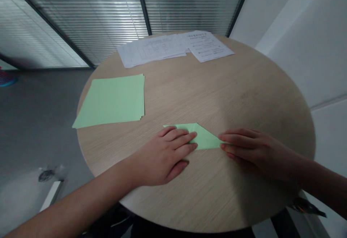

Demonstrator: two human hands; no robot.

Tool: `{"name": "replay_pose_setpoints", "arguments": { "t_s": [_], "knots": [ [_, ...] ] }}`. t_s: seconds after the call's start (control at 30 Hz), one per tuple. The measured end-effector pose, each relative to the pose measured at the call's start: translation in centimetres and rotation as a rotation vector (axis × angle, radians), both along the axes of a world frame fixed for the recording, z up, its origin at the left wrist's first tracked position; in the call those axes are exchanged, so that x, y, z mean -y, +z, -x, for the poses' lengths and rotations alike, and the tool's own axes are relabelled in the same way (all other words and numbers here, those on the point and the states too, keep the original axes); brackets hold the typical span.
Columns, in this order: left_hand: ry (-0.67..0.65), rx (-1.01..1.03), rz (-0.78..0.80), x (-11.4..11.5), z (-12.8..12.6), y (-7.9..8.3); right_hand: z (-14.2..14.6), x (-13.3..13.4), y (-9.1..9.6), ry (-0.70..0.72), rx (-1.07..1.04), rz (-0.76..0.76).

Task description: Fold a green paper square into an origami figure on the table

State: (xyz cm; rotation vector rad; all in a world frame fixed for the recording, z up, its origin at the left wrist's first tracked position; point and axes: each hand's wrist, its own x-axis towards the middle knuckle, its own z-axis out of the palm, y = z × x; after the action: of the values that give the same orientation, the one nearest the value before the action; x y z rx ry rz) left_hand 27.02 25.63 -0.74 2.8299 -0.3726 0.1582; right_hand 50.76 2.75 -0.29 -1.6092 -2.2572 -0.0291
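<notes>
A green sheet of paper (207,138), folded into a flat shape with a pointed right end, lies near the middle of the table. My left hand (169,154) rests flat over its left part, fingers stretched out and slightly apart, hiding much of that side. At the pointed right end, my right hand (252,147) has its fingers pressed together on the paper's tip. Those fingertips cover the very end of the fold.
A stack of green paper (116,98) lies on the left of the round wooden table (257,86), one corner overhanging the edge. Printed white sheets (154,50) lie at the far edge. Blinds (108,10) hang behind, and a white wall (306,32) stands at the right.
</notes>
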Motion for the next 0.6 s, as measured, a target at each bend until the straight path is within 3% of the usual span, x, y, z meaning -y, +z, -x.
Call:
{"name": "replay_pose_setpoints", "arguments": {
  "t_s": [0.17,0.37,0.5,0.6],
  "knots": [
    [-0.004,0.005,-0.010,0.0,0.0,-0.1,-0.4,1.2,-0.4,0.026,0.050,-0.036],
    [-0.003,0.020,-0.017,0.0,-0.1,0.0,-1.3,3.0,-0.6,-0.066,0.118,-0.082],
    [-0.008,0.014,-0.027,0.0,-0.1,0.0,-0.1,1.8,0.4,-0.080,0.066,-0.179],
    [0.004,0.014,-0.042,0.0,0.0,0.0,1.5,0.0,0.4,0.010,0.043,-0.079]
  ]
}}
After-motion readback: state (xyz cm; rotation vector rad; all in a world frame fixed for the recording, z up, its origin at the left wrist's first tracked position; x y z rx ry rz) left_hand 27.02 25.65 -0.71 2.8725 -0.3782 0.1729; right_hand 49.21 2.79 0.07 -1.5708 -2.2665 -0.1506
